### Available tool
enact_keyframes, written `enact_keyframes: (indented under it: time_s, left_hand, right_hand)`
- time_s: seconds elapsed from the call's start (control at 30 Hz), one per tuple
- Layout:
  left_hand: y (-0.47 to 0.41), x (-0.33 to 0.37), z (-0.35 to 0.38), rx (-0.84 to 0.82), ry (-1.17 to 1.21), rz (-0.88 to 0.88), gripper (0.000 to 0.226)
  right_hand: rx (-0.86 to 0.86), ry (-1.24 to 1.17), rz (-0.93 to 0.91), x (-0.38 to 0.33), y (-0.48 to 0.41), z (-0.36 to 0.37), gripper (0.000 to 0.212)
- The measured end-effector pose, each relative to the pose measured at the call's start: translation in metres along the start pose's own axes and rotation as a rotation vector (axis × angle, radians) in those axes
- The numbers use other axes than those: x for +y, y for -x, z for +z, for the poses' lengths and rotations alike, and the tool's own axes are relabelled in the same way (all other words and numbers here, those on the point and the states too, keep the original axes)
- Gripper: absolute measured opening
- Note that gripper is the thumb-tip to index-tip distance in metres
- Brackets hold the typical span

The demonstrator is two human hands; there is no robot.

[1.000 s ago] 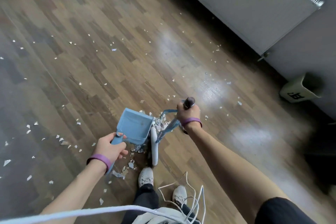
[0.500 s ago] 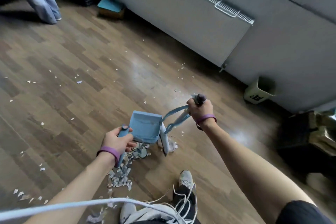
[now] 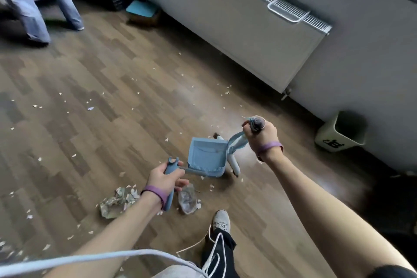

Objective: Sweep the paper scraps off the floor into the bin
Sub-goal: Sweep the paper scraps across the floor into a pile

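Note:
My left hand (image 3: 165,178) grips the handle of a light blue dustpan (image 3: 206,157), held above the wooden floor with its tray facing up. My right hand (image 3: 261,134) grips the dark top end of a blue broom (image 3: 234,145), whose head hangs just right of the dustpan. A heap of paper scraps (image 3: 117,201) lies on the floor under my left wrist, and a second clump (image 3: 187,198) lies beside it. Small white scraps are scattered over the floor to the left. A cream bin (image 3: 340,134) stands against the wall at the right.
A grey radiator panel (image 3: 237,29) runs along the wall behind. Another person's legs in jeans (image 3: 33,7) stand at the far left. A blue-topped box (image 3: 141,10) and a dark crate sit in the corner. My shoe (image 3: 221,221) is below the dustpan.
The view has swung up and towards the wall and bin. The dustpan and broom have lifted away from the scrap heap, which now lies on the floor behind my left hand.

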State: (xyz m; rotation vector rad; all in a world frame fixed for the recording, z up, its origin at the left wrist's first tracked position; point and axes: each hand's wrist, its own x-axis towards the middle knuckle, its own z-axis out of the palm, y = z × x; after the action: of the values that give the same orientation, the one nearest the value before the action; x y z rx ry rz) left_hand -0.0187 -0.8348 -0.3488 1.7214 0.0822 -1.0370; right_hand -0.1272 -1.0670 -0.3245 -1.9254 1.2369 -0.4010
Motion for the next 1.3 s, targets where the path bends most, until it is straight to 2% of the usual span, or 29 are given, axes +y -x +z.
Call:
enact_keyframes:
  time_s: [0.17,0.33,0.53,0.63,0.73,0.8,0.9,1.03,1.17,1.3]
  left_hand:
    - [-0.031,0.02,0.091,0.028,0.011,-0.064,0.017]
    - [-0.059,0.032,0.154,0.043,0.008,-0.106,0.018]
    - [-0.089,0.03,0.208,-0.039,-0.062,-0.158,0.014]
    - [-0.1,0.026,0.227,-0.083,-0.065,-0.185,0.015]
    - [-0.105,0.022,0.244,-0.113,-0.047,-0.208,0.023]
    - [-0.105,0.022,0.251,-0.127,-0.054,-0.229,0.028]
    - [-0.102,0.022,0.254,-0.13,-0.065,-0.247,0.023]
    - [-0.098,0.023,0.246,-0.127,-0.081,-0.257,0.021]
    - [-0.093,0.018,0.232,-0.114,-0.046,-0.264,0.018]
    - [-0.083,0.006,0.196,-0.071,-0.044,-0.255,0.016]
  right_hand:
    - [-0.057,0.085,-0.027,0.049,-0.078,-0.057,0.009]
    - [-0.107,0.152,0.047,0.081,-0.133,-0.088,0.006]
    - [-0.214,0.214,0.134,0.117,-0.172,-0.089,0.011]
    - [-0.363,0.354,0.138,0.135,-0.177,-0.078,0.016]
    - [-0.441,0.358,0.163,0.147,-0.173,-0.063,0.021]
    - [-0.508,0.356,0.133,0.152,-0.172,-0.051,0.024]
    - [-0.572,0.351,0.118,0.154,-0.171,-0.04,0.027]
    - [-0.569,0.413,0.079,0.159,-0.17,-0.028,0.026]
    - [-0.533,0.512,0.089,0.151,-0.162,-0.007,0.039]
    - [-0.572,0.561,0.015,0.131,-0.133,0.021,0.049]
